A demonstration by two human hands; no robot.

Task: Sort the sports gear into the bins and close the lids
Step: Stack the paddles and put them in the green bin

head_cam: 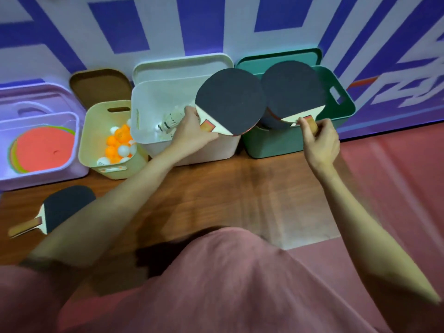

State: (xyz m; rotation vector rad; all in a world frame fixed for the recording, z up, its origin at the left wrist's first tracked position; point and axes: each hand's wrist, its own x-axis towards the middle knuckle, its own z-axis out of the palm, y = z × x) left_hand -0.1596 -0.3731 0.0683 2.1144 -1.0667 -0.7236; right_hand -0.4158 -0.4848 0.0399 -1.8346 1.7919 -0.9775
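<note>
Both my hands are busy: my left hand [192,131] grips a black-faced table tennis paddle [230,102] by its handle, over the seam between the white bin [182,150] and the green bin [288,143] at centre frame, and my right hand [319,138] is curled round the handle of a second paddle [293,90], its blade dipping into the green bin, where I judge both belong. The yellow bin [96,140] at centre left already holds orange and white balls [120,145], the purple bin [43,174] at far left holds flat coloured discs [43,147], and shuttlecocks [171,122] sit in the white one. Left to do: a third paddle [64,207] lies on the wooden floor [216,188] at lower left, and every lid is off, propped behind its bin
</note>
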